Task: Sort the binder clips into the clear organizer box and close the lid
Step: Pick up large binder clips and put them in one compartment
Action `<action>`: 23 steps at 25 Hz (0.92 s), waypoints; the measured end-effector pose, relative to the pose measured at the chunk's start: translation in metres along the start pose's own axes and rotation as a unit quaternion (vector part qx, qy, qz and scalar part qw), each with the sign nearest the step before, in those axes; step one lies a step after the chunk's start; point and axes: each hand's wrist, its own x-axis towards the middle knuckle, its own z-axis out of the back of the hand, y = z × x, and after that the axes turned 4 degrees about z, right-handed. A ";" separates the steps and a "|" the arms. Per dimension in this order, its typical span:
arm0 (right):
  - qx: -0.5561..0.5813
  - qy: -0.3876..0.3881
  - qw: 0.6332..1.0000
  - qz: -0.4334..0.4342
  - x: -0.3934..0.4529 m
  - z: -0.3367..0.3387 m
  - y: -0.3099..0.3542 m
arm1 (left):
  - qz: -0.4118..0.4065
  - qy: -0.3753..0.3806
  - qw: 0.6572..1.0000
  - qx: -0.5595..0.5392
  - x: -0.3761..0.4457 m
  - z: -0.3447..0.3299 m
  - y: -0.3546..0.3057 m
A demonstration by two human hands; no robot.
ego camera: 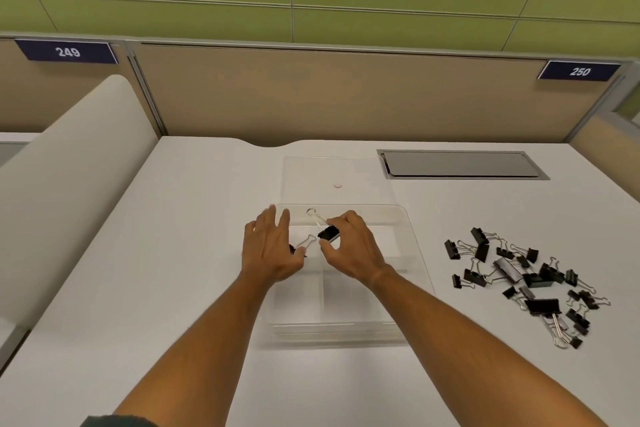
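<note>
A clear organizer box [408, 291] with several compartments lies at the centre of the white desk, its clear lid [311, 173] open and lying flat behind it. My right hand [349, 250] pinches a black binder clip [328, 233] with silver handles above the box's back left part. My left hand [270, 250] hovers over the box's left side, fingers spread, with a second binder clip [306, 243] at its thumb, mostly hidden. A pile of several black binder clips [519, 277] lies on the desk to the right of the box.
A grey cable hatch [460, 165] is set into the desk at the back right. A beige partition [311, 94] closes the desk's far side and a white divider [69, 184] stands on the left.
</note>
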 end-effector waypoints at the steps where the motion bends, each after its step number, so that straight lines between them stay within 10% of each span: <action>1: -0.001 0.007 1.000 0.008 0.004 -0.005 0.004 | 0.007 -0.002 1.000 0.005 -0.001 0.001 0.007; 23: -0.158 0.063 0.985 0.034 -0.012 -0.001 0.003 | -0.014 0.014 0.999 0.027 -0.013 0.020 0.008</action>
